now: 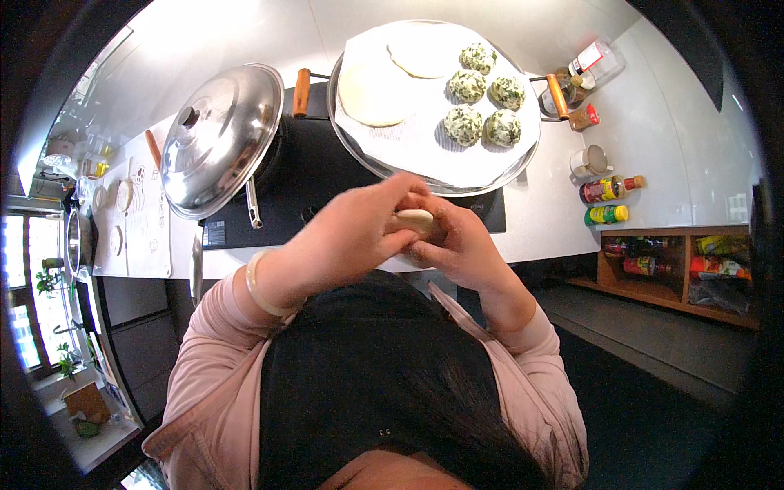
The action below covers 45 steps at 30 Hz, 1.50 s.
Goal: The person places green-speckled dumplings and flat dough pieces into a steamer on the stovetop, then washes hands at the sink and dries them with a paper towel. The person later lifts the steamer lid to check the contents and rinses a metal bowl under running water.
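Between the fingers of both hands is a pale piece of dough (415,218), mostly covered by them. My left hand (352,223), with a pale bangle at its wrist, curls around it from the left. My right hand (462,239) presses against it from the other side. Just beyond them sits a round metal pan (346,144) with wooden handles, lined with white cloth (410,150). Several balls of chopped greens in a whitish mix (463,125) lie on the cloth's right part. A flat dough round (370,95) rests at its left, and another dough round (419,61) behind.
A domed steel lid (239,128) leans over a pan on the black cooktop (306,162) at left. Farther left, a pale mat (144,245) bears dough pieces. Along the right wall stand a mug (589,162), a sauce bottle (603,190) and a yellow-capped green bottle (603,215).
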{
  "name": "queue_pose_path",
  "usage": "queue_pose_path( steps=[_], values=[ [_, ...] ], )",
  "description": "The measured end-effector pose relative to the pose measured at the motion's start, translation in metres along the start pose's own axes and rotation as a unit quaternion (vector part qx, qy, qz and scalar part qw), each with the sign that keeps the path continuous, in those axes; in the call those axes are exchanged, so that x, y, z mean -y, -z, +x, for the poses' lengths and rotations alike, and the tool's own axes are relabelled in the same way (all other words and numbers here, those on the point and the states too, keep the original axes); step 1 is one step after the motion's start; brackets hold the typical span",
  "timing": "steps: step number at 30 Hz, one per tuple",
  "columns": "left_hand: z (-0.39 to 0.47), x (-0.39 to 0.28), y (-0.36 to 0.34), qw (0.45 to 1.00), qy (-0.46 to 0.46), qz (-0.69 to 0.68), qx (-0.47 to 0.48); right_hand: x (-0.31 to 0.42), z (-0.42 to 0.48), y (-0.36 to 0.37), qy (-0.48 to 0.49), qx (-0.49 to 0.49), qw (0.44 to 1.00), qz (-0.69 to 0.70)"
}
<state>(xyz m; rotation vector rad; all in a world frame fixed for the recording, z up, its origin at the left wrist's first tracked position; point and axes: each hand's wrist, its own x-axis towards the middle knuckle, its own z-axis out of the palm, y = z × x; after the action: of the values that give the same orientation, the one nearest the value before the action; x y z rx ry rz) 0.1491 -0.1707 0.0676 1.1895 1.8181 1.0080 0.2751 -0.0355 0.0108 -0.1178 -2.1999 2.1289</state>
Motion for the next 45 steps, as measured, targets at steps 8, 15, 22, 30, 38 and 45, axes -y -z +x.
queue_pose_path(
  steps=[8,15,22,30,38,45],
  values=[
    [-0.003,0.086,-0.023,0.805,0.168,-0.549,-0.148,0.002,-0.013,0.002,-0.063,-0.138,0.964,0.218],
    [-0.002,0.068,-0.043,0.633,0.174,-0.752,0.057,0.011,-0.015,-0.005,0.196,-0.014,0.884,-0.424],
    [-0.005,0.066,-0.041,0.668,0.134,-0.731,-0.049,-0.026,-0.030,-0.019,-0.042,-0.227,0.960,0.161],
    [0.049,0.056,-0.024,0.788,0.106,-0.600,-0.084,-0.036,0.018,-0.003,-0.136,-0.241,0.943,0.183],
    [0.121,0.105,0.007,0.982,0.032,0.022,-0.184,-0.044,0.051,0.033,-0.114,-0.298,0.947,-0.038],
    [0.129,0.102,0.008,0.988,0.000,0.082,-0.134,-0.061,0.056,0.031,-0.088,-0.291,0.924,-0.233]
  ],
)
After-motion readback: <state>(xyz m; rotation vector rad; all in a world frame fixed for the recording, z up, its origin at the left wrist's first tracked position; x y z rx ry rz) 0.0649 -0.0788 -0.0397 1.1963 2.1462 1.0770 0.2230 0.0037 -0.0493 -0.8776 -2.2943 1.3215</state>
